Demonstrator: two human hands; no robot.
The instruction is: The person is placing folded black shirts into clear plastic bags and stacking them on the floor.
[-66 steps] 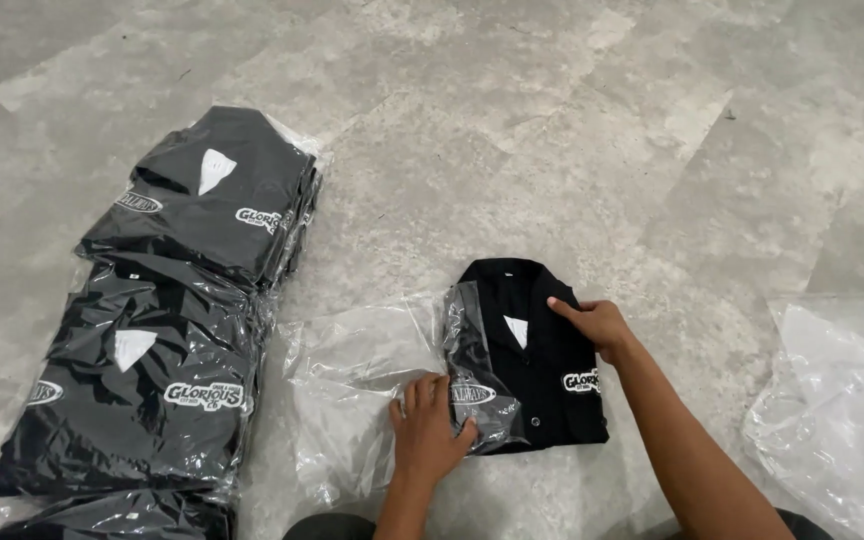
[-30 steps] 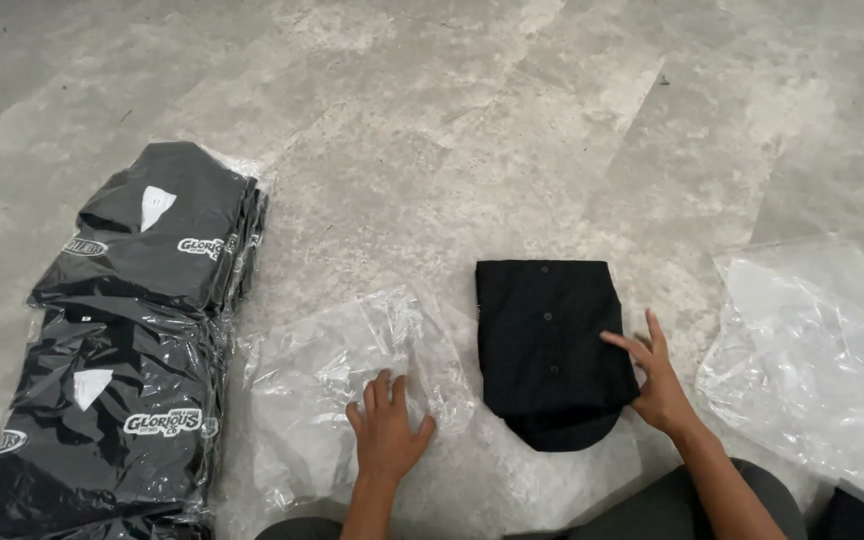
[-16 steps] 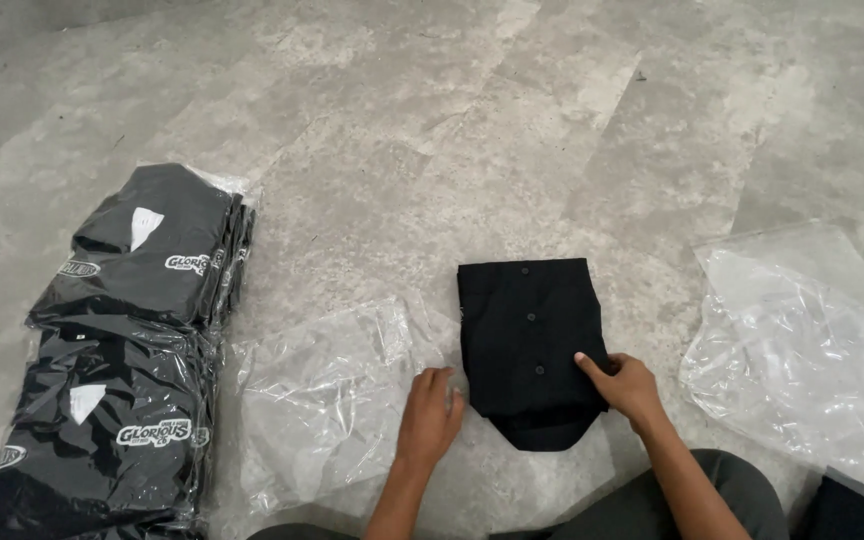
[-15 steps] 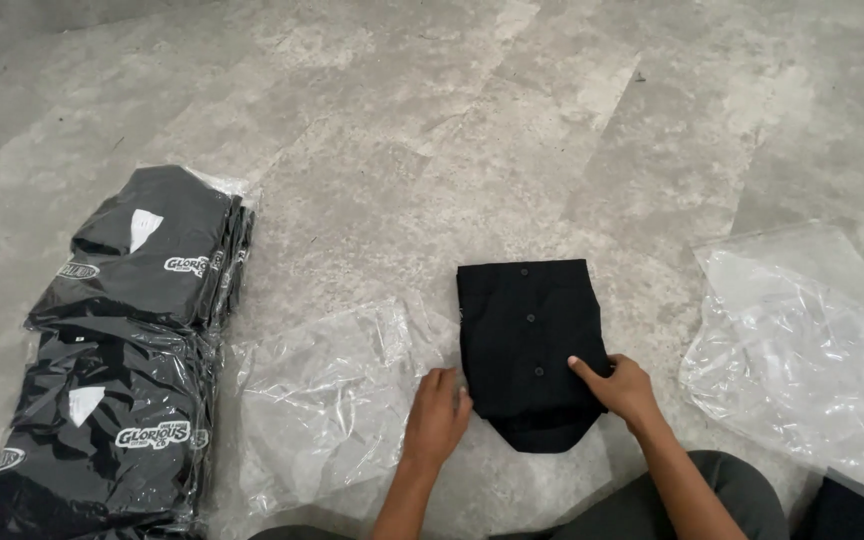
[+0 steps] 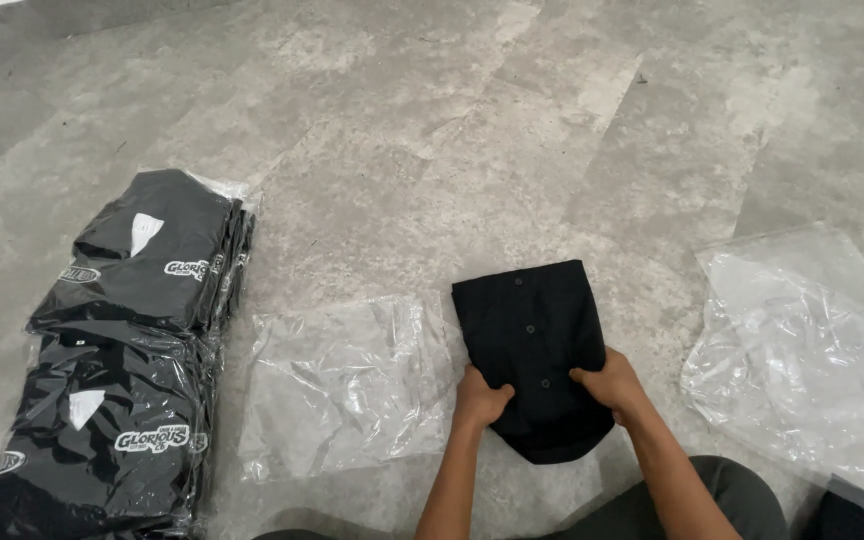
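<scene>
On the grey stone-patterned floor (image 5: 472,130), low and right of centre, a folded black shirt (image 5: 532,340), lying button side up with a row of small dark buttons running along its middle. Matte, soft-looking cloth, squared off at the far end and rounded at the near end, where the fold bulges toward the knees. Gripped at that near end from both sides: left hand (image 5: 479,397) curled closed on the near left edge, fingers tucked against the fabric; right hand (image 5: 610,384) closed on the near right edge, thumb on top. Between the two hands, the near third of the garment; beyond them, the rest lying flat. Just left of the shirt, almost touching its edge, an empty clear plastic bag (image 5: 342,385), flat, crinkled and glossy, roughly rectangular. Farther left, well apart from the hands, a stack of bagged black shirts (image 5: 127,350), two overlapping piles wrapped in shiny film, with white lettering and small white tags showing through. To the right, near but apart from the right hand, a pile of clear plastic bags (image 5: 802,340), loose, wrinkled and translucent. At the bottom edge, dark trousers over bent knees.
</scene>
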